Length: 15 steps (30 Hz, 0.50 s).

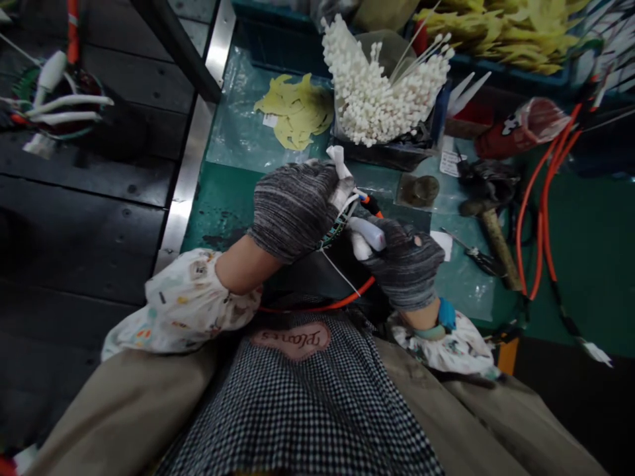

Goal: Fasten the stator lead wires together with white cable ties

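My left hand, in a dark grey striped glove with pale fingertips, is closed around a bundle of thin wires. A white wrapped end sticks out above its fingers. My right hand, gloved alike, grips a translucent white tube-like piece between thumb and fingers, close beside the left hand. An orange cable runs below both hands over my lap. A short black and orange piece shows between the hands. The lower fingers of both hands are hidden.
Beyond my hands stands a dark bin of white-tipped sticks, beside yellow leaf-shaped pieces. At right lie a hammer, pliers, a red cup and looped orange cables. A metal table edge runs along the left.
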Available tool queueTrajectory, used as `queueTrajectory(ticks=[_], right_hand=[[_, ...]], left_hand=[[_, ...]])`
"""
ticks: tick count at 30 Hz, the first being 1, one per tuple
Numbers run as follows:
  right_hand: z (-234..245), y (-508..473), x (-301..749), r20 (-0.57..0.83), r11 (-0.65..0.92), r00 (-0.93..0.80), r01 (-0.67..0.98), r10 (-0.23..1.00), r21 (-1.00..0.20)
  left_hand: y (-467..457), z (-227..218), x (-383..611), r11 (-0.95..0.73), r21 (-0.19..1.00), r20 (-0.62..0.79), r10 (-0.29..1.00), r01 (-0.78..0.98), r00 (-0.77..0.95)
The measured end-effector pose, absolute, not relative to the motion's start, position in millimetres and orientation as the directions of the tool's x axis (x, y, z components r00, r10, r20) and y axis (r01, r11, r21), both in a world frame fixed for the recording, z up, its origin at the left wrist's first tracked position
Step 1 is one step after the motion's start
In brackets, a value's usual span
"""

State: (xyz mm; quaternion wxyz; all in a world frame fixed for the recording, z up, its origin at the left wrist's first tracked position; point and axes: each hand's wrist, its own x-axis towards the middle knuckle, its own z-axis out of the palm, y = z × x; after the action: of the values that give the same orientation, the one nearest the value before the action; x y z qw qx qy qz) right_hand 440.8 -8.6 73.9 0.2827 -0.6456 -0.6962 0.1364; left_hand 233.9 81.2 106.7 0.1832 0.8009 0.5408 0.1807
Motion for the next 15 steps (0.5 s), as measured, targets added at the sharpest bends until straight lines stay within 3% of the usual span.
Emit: queueTrajectory(ticks=[5, 8, 12, 15], right_hand=[[64.7, -1.0, 437.5, 0.232, 0.122, -0.002, 0.855, 0.973, -0.503], [65.8, -6.7, 439.8, 0.242, 0.12, 0.017, 0.833, 0.97, -0.541], [67.3, -18.8, 459.5, 0.207, 0.015, 0.161, 0.754, 0.965, -0.656], [57.1, -11.7, 487.9, 0.146, -0.1, 0.337, 0.615, 0.93, -0.782]], left_hand=[[102.7, 99.7, 241.7, -0.434, 0.52, 0.198, 0.899, 0.735, 0.39], [109.6, 108.0, 250.0, -0.368, 0.472, 0.073, 0.922, 0.801, 0.381], [104.5, 134.1, 258.7, -0.274, 0.305, -0.117, 0.94, 0.912, 0.321], [95.2, 146.9, 249.9, -0.287, 0.377, -0.11, 0.93, 0.881, 0.351]])
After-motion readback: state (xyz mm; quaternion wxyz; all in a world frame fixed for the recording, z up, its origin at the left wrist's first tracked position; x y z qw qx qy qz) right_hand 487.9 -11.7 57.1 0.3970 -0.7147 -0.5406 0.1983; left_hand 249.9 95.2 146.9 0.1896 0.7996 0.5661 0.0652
